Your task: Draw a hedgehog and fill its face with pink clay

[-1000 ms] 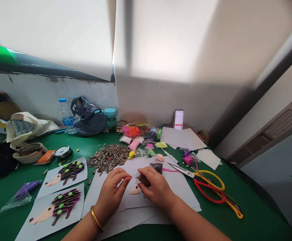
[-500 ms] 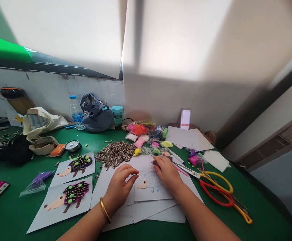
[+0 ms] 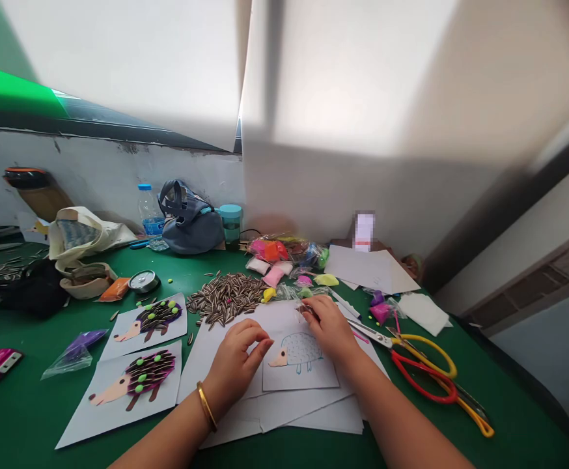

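My left hand, with a gold bangle on its wrist, hovers left of the hedgehog drawing. Its thumb and fingertips come together; anything between them is too small to make out. The drawing has a blue outline and a peach clay face, on a white sheet. My right hand is over the drawing's upper right corner. Its fingers curl round a small clear packet of dark brown clay, mostly hidden by the hand. Left of my hands lie two finished-looking hedgehog pictures with seed spines and green dots.
A heap of sunflower seeds lies behind my left hand. Coloured clay packets are at the back. Scissors with red and yellow handles lie right. A purple packet, a round tin and a blue bag stand or lie left.
My right hand has shifted slightly up and right, drawing the brown packet with it and uncovering more of the hedgehog's back. My left hand keeps its pose. The view has shifted slightly.
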Available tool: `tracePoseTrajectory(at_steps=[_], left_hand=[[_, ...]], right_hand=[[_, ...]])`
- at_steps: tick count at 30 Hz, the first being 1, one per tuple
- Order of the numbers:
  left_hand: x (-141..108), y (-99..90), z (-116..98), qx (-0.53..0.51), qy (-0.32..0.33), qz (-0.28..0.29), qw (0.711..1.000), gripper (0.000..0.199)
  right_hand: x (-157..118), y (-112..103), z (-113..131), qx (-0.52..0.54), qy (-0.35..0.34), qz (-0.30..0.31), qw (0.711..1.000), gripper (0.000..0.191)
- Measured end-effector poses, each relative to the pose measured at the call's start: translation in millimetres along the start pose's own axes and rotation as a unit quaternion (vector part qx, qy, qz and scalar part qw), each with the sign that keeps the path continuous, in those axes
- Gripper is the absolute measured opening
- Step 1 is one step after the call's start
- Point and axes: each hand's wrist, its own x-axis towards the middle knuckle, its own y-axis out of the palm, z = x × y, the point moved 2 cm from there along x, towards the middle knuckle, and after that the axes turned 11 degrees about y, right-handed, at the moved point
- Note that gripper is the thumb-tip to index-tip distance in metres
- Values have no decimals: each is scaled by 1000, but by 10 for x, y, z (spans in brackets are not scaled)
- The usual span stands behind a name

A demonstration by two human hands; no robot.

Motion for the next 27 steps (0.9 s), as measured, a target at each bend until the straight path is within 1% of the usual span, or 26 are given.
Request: tracePoseTrajectory(at_steps=[2,4,7,11,15,19,23,27], left_hand=[[6,2,4,4,-3,2,1000,20],[11,9,9,7,-4,-3,1000,15],[15,27,13,7,0,-11,1000,7],[10,40,19,3,5,-41,999,10],[0,45,42,20,3,-63,998,13],[-9,51,63,46,-7,-55,997,12],[-7,56,64,60,-10,-40,997,10],[4,53,61,52,-12,-32,998,12]], right_hand=[[30,18,-23,-5,-10,-14,1000,26],[52,23,-38,-5,-8,-20,1000,26],[44,6,-8,14,-9,-8,1000,27],[-76,-13,170,69,-31,35,997,26],[-251,-5,423,106,-77,67,989,26],[-351,-6,573,121,-88,59,987,25],[-385,-2,616,131,-87,64,985,24],[-402,0,639,142,-90,74,983,24]])
